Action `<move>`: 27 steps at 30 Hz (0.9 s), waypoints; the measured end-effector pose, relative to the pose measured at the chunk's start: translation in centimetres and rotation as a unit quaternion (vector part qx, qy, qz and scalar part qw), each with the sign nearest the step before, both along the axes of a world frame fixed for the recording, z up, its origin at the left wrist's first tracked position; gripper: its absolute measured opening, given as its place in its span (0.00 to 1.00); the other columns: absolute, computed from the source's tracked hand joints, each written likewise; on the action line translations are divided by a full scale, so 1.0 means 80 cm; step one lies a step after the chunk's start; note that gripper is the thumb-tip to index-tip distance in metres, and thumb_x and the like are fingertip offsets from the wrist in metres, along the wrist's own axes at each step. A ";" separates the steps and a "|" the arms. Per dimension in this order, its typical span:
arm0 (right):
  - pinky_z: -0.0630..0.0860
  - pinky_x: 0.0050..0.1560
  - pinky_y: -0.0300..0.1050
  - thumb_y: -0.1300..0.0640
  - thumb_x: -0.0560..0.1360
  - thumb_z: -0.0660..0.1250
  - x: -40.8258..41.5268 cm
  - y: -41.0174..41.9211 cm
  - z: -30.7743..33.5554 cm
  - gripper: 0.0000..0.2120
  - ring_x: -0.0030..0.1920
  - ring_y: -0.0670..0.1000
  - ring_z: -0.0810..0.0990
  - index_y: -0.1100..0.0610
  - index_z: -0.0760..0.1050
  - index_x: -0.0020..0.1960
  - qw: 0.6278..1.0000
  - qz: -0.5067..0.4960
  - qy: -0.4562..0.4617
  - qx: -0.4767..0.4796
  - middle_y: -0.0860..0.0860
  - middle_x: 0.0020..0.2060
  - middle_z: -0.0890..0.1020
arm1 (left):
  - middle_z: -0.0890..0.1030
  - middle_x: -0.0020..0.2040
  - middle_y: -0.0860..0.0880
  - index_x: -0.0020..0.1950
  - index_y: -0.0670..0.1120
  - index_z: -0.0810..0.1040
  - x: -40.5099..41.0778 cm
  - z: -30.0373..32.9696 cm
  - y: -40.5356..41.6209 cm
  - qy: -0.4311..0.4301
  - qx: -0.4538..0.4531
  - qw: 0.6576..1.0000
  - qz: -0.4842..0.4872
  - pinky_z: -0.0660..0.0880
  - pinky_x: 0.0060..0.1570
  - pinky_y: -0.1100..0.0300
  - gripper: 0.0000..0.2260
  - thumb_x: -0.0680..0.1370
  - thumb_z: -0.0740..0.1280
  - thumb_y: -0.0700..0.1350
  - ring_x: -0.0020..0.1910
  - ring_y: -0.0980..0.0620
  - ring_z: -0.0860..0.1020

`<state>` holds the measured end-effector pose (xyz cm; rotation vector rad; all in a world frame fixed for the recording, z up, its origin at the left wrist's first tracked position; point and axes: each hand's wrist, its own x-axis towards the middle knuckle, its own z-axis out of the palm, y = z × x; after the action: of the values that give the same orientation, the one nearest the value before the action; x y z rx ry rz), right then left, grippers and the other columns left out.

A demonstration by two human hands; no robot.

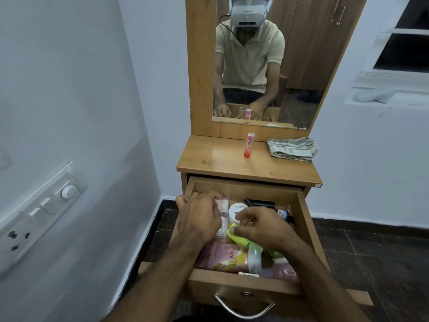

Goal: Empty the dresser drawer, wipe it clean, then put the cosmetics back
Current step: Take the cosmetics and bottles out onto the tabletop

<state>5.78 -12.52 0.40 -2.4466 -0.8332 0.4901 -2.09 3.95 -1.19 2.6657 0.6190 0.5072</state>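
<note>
The dresser drawer (308,228) stands pulled out and holds several cosmetics. My left hand (199,219) is inside at the left, its fingers curled over the far end of a clear case (224,205) of pink items. In the middle, my right hand (257,226) has its thumb and fingers curled at the near rim of a white jar (238,209). A lime green tube (236,238) lies under that hand. A pink pouch (220,256) sits at the drawer's front, and black items (260,202) lie at the back. A pink lip balm stick (249,145) stands upright on the dresser top (216,159).
A folded checked cloth (292,148) lies at the back right of the dresser top. The mirror (255,66) rises behind it. A white wall with a switch panel (44,212) is close on the left. The drawer's metal handle (243,307) points toward me over dark floor tiles.
</note>
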 end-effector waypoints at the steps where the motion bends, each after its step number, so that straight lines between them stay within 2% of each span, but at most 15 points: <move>1: 0.80 0.54 0.49 0.38 0.69 0.77 -0.001 0.000 -0.002 0.22 0.49 0.43 0.81 0.47 0.82 0.59 0.999 0.011 -0.001 -0.036 0.42 0.49 0.83 | 0.83 0.51 0.59 0.61 0.58 0.77 -0.001 0.001 0.000 -0.002 -0.004 1.000 0.001 0.52 0.51 0.56 0.14 0.79 0.63 0.44 0.54 0.57 0.74; 3: 0.80 0.54 0.51 0.39 0.68 0.78 0.000 0.000 -0.003 0.24 0.49 0.45 0.81 0.47 0.81 0.60 0.998 0.018 0.017 -0.054 0.43 0.50 0.83 | 0.83 0.50 0.59 0.61 0.58 0.77 -0.001 0.002 0.000 -0.002 -0.008 1.000 0.001 0.51 0.50 0.56 0.14 0.79 0.63 0.44 0.54 0.57 0.74; 6: 0.81 0.53 0.52 0.44 0.69 0.79 0.000 -0.001 -0.006 0.24 0.46 0.45 0.83 0.49 0.81 0.62 0.998 0.028 0.043 -0.040 0.45 0.46 0.84 | 0.83 0.51 0.59 0.61 0.58 0.77 -0.002 0.003 0.000 -0.007 -0.010 1.000 -0.003 0.52 0.51 0.56 0.14 0.79 0.62 0.44 0.52 0.57 0.74; 10: 0.82 0.50 0.53 0.46 0.71 0.78 0.006 -0.009 -0.010 0.17 0.44 0.48 0.84 0.51 0.83 0.57 0.998 0.034 0.042 -0.018 0.48 0.43 0.86 | 0.82 0.51 0.59 0.60 0.58 0.78 0.000 0.002 0.000 -0.026 -0.013 1.000 -0.003 0.53 0.52 0.57 0.14 0.79 0.60 0.44 0.48 0.59 0.72; 12: 0.83 0.52 0.53 0.48 0.73 0.77 0.009 -0.017 -0.006 0.15 0.48 0.49 0.85 0.50 0.82 0.58 0.994 0.006 0.084 0.074 0.49 0.46 0.86 | 0.82 0.51 0.60 0.59 0.58 0.78 0.001 0.000 0.001 -0.044 -0.015 0.999 0.001 0.52 0.53 0.58 0.14 0.79 0.60 0.44 0.49 0.59 0.73; 14: 0.84 0.44 0.50 0.54 0.75 0.76 0.009 -0.021 0.009 0.13 0.48 0.50 0.86 0.52 0.82 0.59 0.963 -0.036 0.147 0.224 0.51 0.48 0.87 | 0.82 0.52 0.60 0.59 0.58 0.78 0.001 -0.002 0.003 -0.061 -0.012 0.998 0.008 0.52 0.53 0.59 0.14 0.78 0.61 0.44 0.51 0.60 0.75; 15: 0.84 0.41 0.45 0.56 0.75 0.75 0.010 -0.021 0.019 0.13 0.48 0.50 0.86 0.53 0.81 0.59 0.943 -0.060 0.149 0.291 0.51 0.48 0.87 | 0.82 0.52 0.60 0.59 0.58 0.78 0.002 -0.003 0.003 -0.067 -0.009 0.998 0.011 0.52 0.53 0.59 0.14 0.78 0.61 0.44 0.51 0.60 0.75; 18: 0.82 0.47 0.39 0.55 0.75 0.75 0.027 -0.013 0.053 0.13 0.51 0.44 0.85 0.48 0.80 0.59 0.916 -0.100 0.042 0.386 0.46 0.49 0.87 | 0.82 0.53 0.60 0.59 0.58 0.78 0.003 -0.002 0.004 -0.071 -0.005 0.997 0.016 0.52 0.52 0.58 0.14 0.78 0.61 0.44 0.51 0.60 0.75; 20: 0.80 0.47 0.33 0.56 0.76 0.74 0.045 -0.001 0.072 0.14 0.51 0.38 0.82 0.46 0.79 0.61 0.909 -0.105 -0.028 0.402 0.44 0.50 0.85 | 0.82 0.53 0.60 0.58 0.57 0.78 0.004 -0.002 0.004 -0.073 -0.011 0.997 0.018 0.52 0.53 0.58 0.14 0.78 0.61 0.44 0.52 0.60 0.74; 22: 0.77 0.46 0.28 0.57 0.77 0.73 0.063 0.015 0.079 0.16 0.51 0.36 0.80 0.49 0.78 0.64 0.910 -0.119 -0.070 0.391 0.40 0.51 0.83 | 0.82 0.54 0.60 0.58 0.57 0.78 0.003 -0.002 0.004 -0.073 -0.020 0.997 0.021 0.54 0.54 0.58 0.13 0.77 0.61 0.44 0.54 0.60 0.74; 24: 0.77 0.50 0.29 0.56 0.78 0.72 0.078 0.028 0.077 0.18 0.54 0.40 0.81 0.53 0.78 0.67 0.916 -0.123 -0.088 0.370 0.42 0.52 0.82 | 0.81 0.55 0.60 0.59 0.57 0.77 0.003 -0.002 0.005 -0.072 -0.024 0.997 0.024 0.55 0.55 0.57 0.13 0.78 0.62 0.44 0.54 0.60 0.74; 27: 0.78 0.59 0.41 0.55 0.79 0.71 0.091 0.041 0.067 0.19 0.56 0.44 0.80 0.55 0.76 0.70 0.924 -0.124 -0.108 0.344 0.45 0.55 0.82 | 0.81 0.56 0.60 0.61 0.57 0.77 0.002 0.000 0.004 -0.061 -0.024 0.997 0.028 0.56 0.57 0.57 0.13 0.78 0.63 0.45 0.55 0.60 0.73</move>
<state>13.08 -9.21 5.78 -1.9145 -0.6218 -0.1612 -1.95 4.28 -1.23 2.5563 0.6623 0.6557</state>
